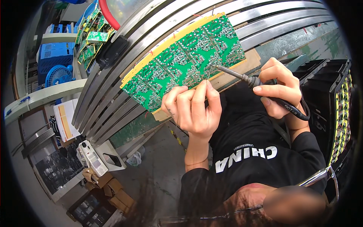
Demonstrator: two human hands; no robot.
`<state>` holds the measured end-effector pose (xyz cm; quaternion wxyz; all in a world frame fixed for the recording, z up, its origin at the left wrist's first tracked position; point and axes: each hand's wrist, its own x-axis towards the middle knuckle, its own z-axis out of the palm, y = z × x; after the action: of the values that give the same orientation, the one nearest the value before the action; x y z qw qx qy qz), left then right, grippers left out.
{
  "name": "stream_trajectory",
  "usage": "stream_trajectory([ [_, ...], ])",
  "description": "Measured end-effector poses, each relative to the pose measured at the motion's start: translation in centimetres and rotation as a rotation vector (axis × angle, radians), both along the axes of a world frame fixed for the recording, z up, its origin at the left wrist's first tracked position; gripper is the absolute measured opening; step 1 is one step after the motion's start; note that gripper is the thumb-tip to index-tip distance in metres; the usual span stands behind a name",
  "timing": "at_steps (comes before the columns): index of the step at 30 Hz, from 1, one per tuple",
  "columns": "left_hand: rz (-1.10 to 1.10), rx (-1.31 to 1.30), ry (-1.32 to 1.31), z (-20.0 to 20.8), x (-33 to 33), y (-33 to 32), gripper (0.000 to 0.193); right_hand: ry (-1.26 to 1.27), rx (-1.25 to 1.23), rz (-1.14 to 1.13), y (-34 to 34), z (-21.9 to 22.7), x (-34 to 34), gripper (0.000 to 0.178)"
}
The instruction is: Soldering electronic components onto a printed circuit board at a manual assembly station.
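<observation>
A green circuit board panel (177, 64) full of solder joints lies on a yellow backing on the metal rails in front of me. My right hand (279, 89) grips a soldering iron (254, 81), its cable running back past the wrist. The iron's tip points left and meets the board, or hovers just over it, near the panel's near right part. Close by, my left hand (194, 108) pinches a thin strand of solder wire (209, 73), whose upper end reaches toward the iron's tip. The curled left fingers rest at the board's near edge.
Long metal rails (264, 19) run across the bench. Loose circuit boards (92, 41) are heaped at the upper left, beside a blue fan (59, 75). A black rack (325, 90) with stacked boards stands at the right. A spiral notebook (67, 119) and cardboard boxes (117, 193) lie left.
</observation>
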<state>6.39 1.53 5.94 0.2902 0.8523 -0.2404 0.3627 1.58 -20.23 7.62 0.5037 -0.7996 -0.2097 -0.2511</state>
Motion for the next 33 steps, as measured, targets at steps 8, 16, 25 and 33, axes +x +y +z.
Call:
stream_trajectory([
  [8, -0.037, -0.088, 0.041, -0.1, -0.4, 0.6, 0.019, -0.025, 0.015, 0.024, -0.2, -0.4, 0.2, 0.034],
  [16, -0.088, -0.098, -0.046, -0.2, -0.1, 0.6, 0.017, -0.081, 0.139, -0.029, -0.9, -0.4, -1.2, 0.029],
  [25, -0.085, 0.016, -0.021, -0.8, 0.0, -0.2, 0.019, -0.088, 0.018, -0.014, -0.8, -0.9, -1.1, 0.028],
  [33, -0.072, 0.039, -0.025, -0.8, 0.1, -0.2, 0.019, -0.081, -0.072, -0.04, -0.2, 0.4, -1.3, 0.032],
])
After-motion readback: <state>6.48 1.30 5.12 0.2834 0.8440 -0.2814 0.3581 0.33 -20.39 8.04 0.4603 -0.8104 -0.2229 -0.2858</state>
